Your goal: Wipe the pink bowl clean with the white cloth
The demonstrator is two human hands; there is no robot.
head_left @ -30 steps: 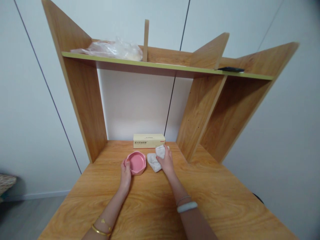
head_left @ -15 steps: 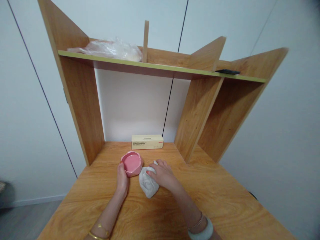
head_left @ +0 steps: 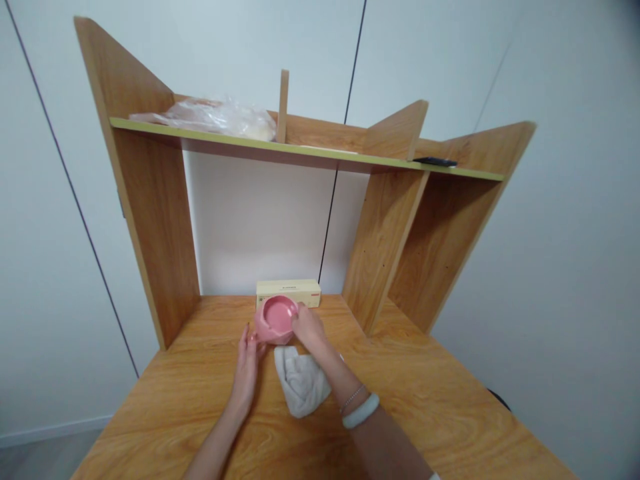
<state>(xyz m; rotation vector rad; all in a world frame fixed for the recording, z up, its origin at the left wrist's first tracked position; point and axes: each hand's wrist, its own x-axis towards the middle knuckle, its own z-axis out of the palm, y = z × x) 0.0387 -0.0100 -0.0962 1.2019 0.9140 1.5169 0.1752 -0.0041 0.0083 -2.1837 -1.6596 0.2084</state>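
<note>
A shallow pink ashtray point(head_left: 280, 315) with faceted sides is tilted towards me in front of the box. My right hand point(head_left: 307, 327) is closed on its right rim. At its lower left, my left hand point(head_left: 247, 363) has its fingers apart, the tips at or close to the side; whether they touch is hard to tell. A crumpled grey-white cloth point(head_left: 301, 387) lies on the desk below the ashtray, partly covered by my right forearm.
A long cream box point(head_left: 305, 293) stands at the back of the wooden desk point(head_left: 400, 413). Upright panels point(head_left: 380, 247) and a shelf point(head_left: 320, 152) frame the space. On the shelf lie a clear plastic bag point(head_left: 215, 119) and a flat black item point(head_left: 436, 161).
My right hand has left the cloth and now grips the ashtray's right rim. The ashtray has shifted right and tilted. My left hand has loosened from its side.
</note>
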